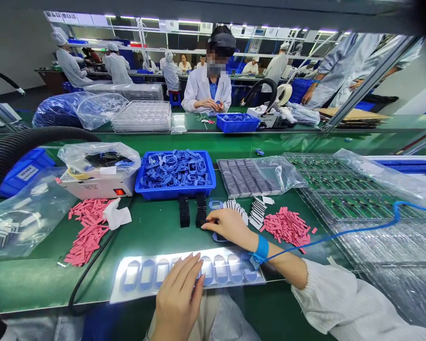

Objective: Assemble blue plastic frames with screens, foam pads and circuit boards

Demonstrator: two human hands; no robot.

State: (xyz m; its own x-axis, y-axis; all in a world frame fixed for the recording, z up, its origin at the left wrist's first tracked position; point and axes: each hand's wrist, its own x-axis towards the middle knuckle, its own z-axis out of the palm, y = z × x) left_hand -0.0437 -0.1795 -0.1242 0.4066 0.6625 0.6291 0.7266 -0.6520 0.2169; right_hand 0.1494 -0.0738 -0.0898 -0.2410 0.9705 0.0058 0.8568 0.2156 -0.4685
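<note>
My left hand (180, 296) lies palm down over a clear sheet (119, 286) at the near table edge, its fingers stretched out and holding nothing. Along that sheet runs a row of blue oval frames with pale centres, such as the oval frame (148, 273); my hand covers part of the row. With thumb and fingertips, my right hand (230, 228) pinches at the near end of a stack of thin black pieces (200, 208). A second black stack (184, 212) stands to its left. Partly hidden under my right hand is a blue oval frame (218, 237).
Behind the stacks sits a blue bin (175, 192) of blue plastic parts. Pink strips lie in a left pile (87, 232) and a right pile (287, 227). Trays of green circuit boards (348, 203) fill the right. A blue wrist cord (335, 235) trails rightward. Across the bench sits a co-worker (208, 90).
</note>
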